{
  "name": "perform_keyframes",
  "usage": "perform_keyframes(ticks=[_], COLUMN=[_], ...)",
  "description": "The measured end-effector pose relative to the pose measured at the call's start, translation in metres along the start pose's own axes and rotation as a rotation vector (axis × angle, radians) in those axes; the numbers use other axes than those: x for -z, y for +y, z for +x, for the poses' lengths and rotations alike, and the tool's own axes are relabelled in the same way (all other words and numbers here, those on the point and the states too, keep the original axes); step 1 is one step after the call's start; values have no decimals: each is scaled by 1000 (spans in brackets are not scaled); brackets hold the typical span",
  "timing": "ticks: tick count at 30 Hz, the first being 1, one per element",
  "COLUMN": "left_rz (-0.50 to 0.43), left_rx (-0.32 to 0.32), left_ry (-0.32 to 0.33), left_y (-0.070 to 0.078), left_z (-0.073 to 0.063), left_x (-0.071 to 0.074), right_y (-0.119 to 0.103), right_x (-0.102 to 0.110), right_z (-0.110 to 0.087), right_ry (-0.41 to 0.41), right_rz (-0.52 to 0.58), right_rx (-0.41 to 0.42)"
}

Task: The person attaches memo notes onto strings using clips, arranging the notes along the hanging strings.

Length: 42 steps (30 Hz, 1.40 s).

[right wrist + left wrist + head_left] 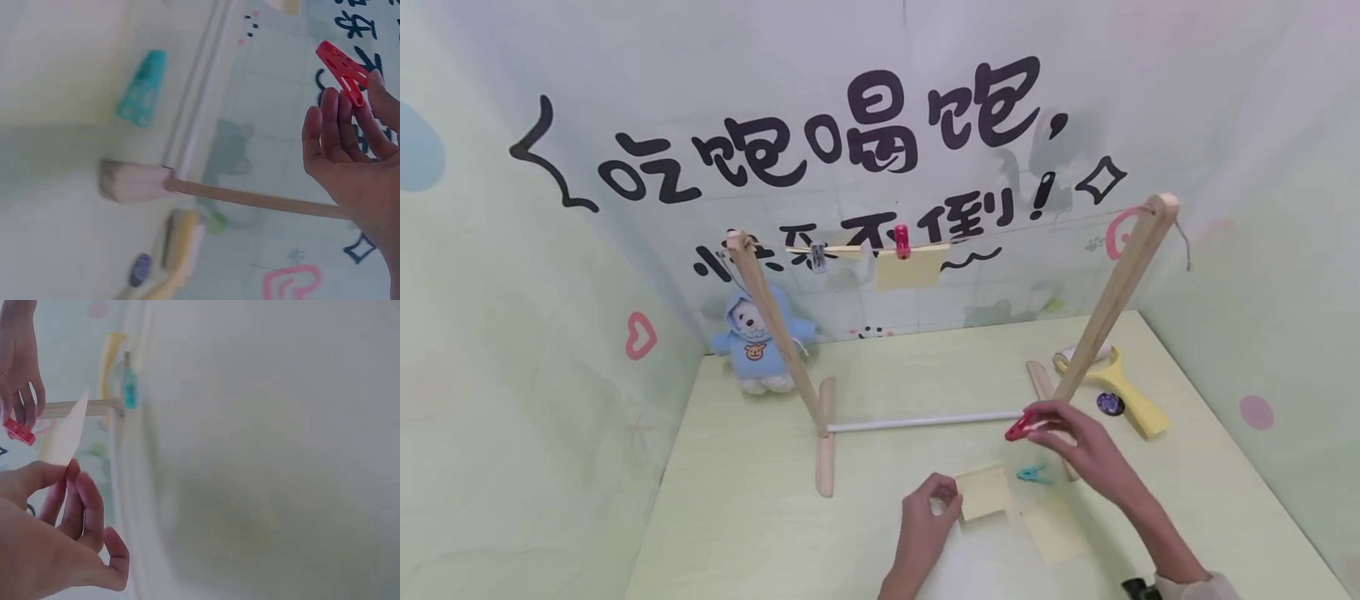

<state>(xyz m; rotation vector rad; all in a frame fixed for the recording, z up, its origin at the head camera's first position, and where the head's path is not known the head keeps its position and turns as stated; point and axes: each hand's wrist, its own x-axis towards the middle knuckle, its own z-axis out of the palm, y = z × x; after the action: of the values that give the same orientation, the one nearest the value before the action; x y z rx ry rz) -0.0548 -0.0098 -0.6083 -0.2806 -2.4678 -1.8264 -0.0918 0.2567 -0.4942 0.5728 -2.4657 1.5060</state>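
My left hand (925, 521) pinches a pale yellow paper sheet (985, 493) by its left edge, between thumb and fingertips. The sheet (70, 434) shows nearly edge-on in the left wrist view. In my right hand (1086, 450) a red clothespin (342, 72) is pinched between thumb and fingers, held to the right of and above the sheet in the head view. A teal clothespin (1033, 474) lies on the table between the two hands. Just below it lies another pale yellow sheet (1054, 531).
A wooden frame with a right post (1116, 296) and left post (778, 333) carries a string. On it a red clothespin (902, 242) holds a yellow sheet (910, 268), and a grey clothespin (818, 257) another. A plush bear (758, 346) and a yellow-handled lint roller (1131, 396) stand behind.
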Motion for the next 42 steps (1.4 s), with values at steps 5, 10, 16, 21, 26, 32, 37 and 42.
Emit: perform_keyframes(ticks=[5,10,16,21,26,32,37,42], left_rz=[-94,-173,-198,-228,-289,-370,-413,-418], left_rx=[73,56,-87,-136,-150,-186,-192,-200], left_ry=[69,88,120,130,132,141,133,135], left_y=[72,127,180,209,231,243,248,250], left_z=[38,78,117,139,157,168,171,173], left_x=[22,37,49,58,62,63,63,64], right_y=[-51,-106,-161,-191,-210,-219,-217,-216], right_x=[37,63,88,102,103,100,96,95], right_z=[33,67,110,142,169,192,200,202], right_ry=[67,98,128,153,159,143,105,86], right_rz=[-135,-231,-316,-338,-384,-431,-416,-425], right_rx=[282,436,510,542,561,576,522,494])
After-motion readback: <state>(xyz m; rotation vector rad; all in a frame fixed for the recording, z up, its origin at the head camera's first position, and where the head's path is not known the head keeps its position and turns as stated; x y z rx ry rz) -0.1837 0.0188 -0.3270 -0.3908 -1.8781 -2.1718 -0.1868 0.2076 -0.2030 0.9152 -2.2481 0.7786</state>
